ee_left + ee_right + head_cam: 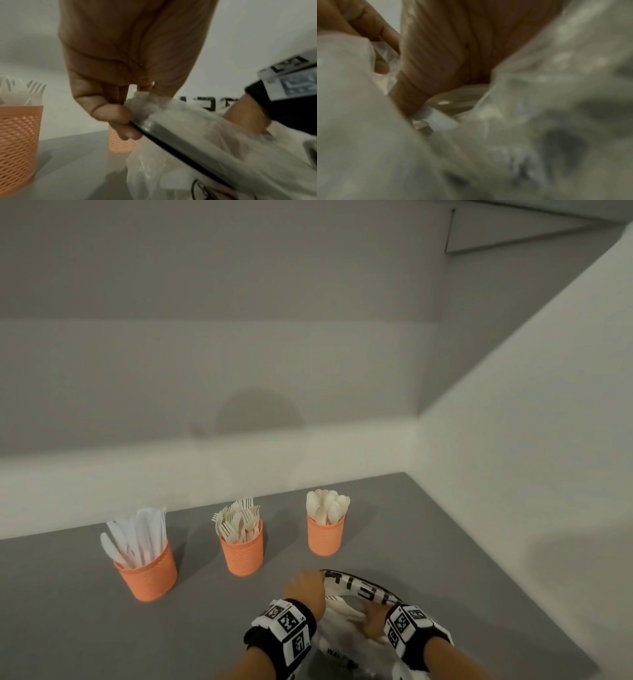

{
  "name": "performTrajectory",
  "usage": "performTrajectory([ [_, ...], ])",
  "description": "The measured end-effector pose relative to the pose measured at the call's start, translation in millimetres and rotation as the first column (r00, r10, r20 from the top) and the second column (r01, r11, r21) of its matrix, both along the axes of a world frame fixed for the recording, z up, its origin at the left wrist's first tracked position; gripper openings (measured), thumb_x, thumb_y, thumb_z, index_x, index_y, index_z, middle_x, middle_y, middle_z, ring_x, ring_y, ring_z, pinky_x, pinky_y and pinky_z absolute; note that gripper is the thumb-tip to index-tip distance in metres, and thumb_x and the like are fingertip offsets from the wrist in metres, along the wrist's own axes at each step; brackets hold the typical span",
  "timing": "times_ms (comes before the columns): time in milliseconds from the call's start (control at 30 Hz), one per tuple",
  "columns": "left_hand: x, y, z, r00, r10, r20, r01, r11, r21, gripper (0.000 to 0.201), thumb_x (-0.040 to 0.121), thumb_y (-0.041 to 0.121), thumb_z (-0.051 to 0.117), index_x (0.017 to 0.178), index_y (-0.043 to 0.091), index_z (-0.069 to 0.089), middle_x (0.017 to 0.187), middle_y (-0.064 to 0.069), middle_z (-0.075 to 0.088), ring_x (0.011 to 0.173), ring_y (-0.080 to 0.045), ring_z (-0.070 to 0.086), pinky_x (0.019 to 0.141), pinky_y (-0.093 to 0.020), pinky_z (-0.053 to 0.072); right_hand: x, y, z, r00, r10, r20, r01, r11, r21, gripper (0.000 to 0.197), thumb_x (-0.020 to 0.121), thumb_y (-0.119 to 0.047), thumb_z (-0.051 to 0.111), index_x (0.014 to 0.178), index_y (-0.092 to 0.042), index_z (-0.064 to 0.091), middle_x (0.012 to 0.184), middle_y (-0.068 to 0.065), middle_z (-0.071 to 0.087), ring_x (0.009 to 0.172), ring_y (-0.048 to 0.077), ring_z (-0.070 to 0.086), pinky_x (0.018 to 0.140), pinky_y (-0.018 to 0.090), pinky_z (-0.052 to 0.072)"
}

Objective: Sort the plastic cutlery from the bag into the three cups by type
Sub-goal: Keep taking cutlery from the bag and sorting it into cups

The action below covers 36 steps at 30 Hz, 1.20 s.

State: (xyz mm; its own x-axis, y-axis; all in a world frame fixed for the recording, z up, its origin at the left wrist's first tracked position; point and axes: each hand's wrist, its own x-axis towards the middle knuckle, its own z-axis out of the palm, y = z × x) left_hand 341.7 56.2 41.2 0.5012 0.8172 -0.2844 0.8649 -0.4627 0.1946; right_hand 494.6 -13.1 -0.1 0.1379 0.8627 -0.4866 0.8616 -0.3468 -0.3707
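Observation:
Three orange mesh cups stand in a row: knives (145, 575) on the left, forks (242, 553) in the middle, spoons (325, 535) on the right. A clear plastic bag (356, 585) with black lettering lies in front of them. My left hand (305, 587) pinches the bag's rim (137, 106) and holds it up. My right hand (373, 623) is inside the bag, on a pile of white cutlery (346, 614). In the blurred right wrist view its fingers curl down onto a white handle (436, 119); I cannot tell which type of piece it is.
The grey table (68, 611) ends at white walls behind and to the right. The forks cup (17, 135) stands close to my left hand, and the spoons cup (121, 143) is just beyond my fingers. Bag film (556, 94) surrounds the right hand.

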Motion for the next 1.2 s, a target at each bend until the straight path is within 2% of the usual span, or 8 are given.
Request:
performTrajectory([
  [100,-5.8,-1.4,-3.7,1.0,-0.005,-0.008,0.005,1.0,-0.018,0.039,0.094,0.009,0.042,0.132,0.01,0.046,0.133,-0.013,0.049,0.123,-0.029,0.05,0.102,-0.035,0.041,-5.3,4.0,17.0,0.999,0.048,0.006,-0.047,0.995,-0.086,0.064,0.094,-0.035,0.049,0.149,-0.02,0.017,0.155,0.0,0.023,0.143,0.017,0.022,0.113,0.025,0.015],
  [233,-15.3,7.1,-9.5,0.998,0.055,0.036,-0.053,0.997,-0.054,0.036,0.093,0.011,0.044,0.128,0.011,0.049,0.13,-0.013,0.051,0.118,-0.027,0.052,0.099,-0.032,0.042,-7.2,0.5,27.7,0.998,0.061,0.014,-0.058,0.989,-0.139,0.039,0.098,-0.03,0.042,0.136,-0.029,0.034,0.129,-0.001,0.054,0.132,0.022,0.042,0.091,0.013,0.038],
  [467,-19.4,11.5,-24.5,0.965,0.087,0.246,-0.016,0.961,-0.277,0.042,0.092,0.008,0.043,0.133,0.012,0.047,0.137,-0.01,0.05,0.124,-0.025,0.049,0.1,-0.025,0.038,-13.2,4.5,15.0,0.997,-0.015,-0.073,0.005,0.99,-0.142,0.071,0.09,-0.027,0.057,0.149,-0.021,0.018,0.151,0.002,0.032,0.137,0.017,0.032,0.107,0.021,0.024],
  [700,-16.1,20.7,-23.3,0.956,0.134,0.26,-0.037,0.937,-0.346,0.042,0.087,0.003,0.045,0.129,0.009,0.052,0.134,-0.009,0.052,0.126,-0.024,0.048,0.098,-0.022,0.038,-14.4,8.5,14.2,0.999,-0.038,0.033,0.042,0.986,-0.158,0.058,0.089,-0.033,0.056,0.142,-0.023,0.035,0.141,0.005,0.047,0.128,0.022,0.044,0.105,0.028,0.032],
  [867,-13.0,24.5,-23.3,0.975,0.106,0.197,-0.066,0.978,-0.2,0.043,0.091,0.011,0.046,0.133,0.01,0.045,0.135,-0.011,0.051,0.124,-0.025,0.05,0.101,-0.027,0.039,-19.2,4.6,24.4,0.995,0.037,0.096,-0.028,0.995,-0.093,0.049,0.094,-0.034,0.046,0.141,-0.02,0.037,0.14,0.006,0.047,0.129,0.023,0.043,0.105,0.029,0.032],
  [1067,-14.3,26.1,-23.2,0.986,0.075,0.151,-0.023,0.947,-0.32,0.042,0.09,0.006,0.043,0.13,0.012,0.047,0.135,-0.013,0.048,0.121,-0.03,0.052,0.098,-0.033,0.043,-9.6,7.7,21.5,0.992,-0.091,-0.089,0.079,0.987,-0.138,0.055,0.089,-0.022,0.057,0.139,-0.014,0.037,0.119,0.001,0.054,0.1,0.016,0.053,0.077,0.018,0.043],
  [1133,-11.1,27.0,-18.9,0.976,0.092,0.199,-0.025,0.948,-0.316,0.039,0.09,0.006,0.042,0.128,0.011,0.049,0.132,-0.014,0.05,0.113,-0.031,0.056,0.09,-0.032,0.048,-6.4,8.1,21.5,0.983,-0.131,-0.13,0.117,0.987,-0.112,0.057,0.086,-0.023,0.06,0.139,-0.015,0.039,0.12,0.004,0.057,0.093,0.014,0.049,0.073,0.015,0.044],
  [1200,-6.4,26.7,-18.3,0.95,0.143,0.276,-0.039,0.936,-0.349,0.036,0.09,0.006,0.04,0.124,0.011,0.052,0.129,-0.015,0.05,0.083,-0.027,0.061,0.061,-0.025,0.054,-3.6,8.0,22.1,0.977,-0.156,-0.145,0.144,0.985,-0.091,0.057,0.083,-0.026,0.063,0.136,-0.016,0.043,0.118,0.004,0.059,0.095,0.013,0.051,0.089,0.024,0.046],
])
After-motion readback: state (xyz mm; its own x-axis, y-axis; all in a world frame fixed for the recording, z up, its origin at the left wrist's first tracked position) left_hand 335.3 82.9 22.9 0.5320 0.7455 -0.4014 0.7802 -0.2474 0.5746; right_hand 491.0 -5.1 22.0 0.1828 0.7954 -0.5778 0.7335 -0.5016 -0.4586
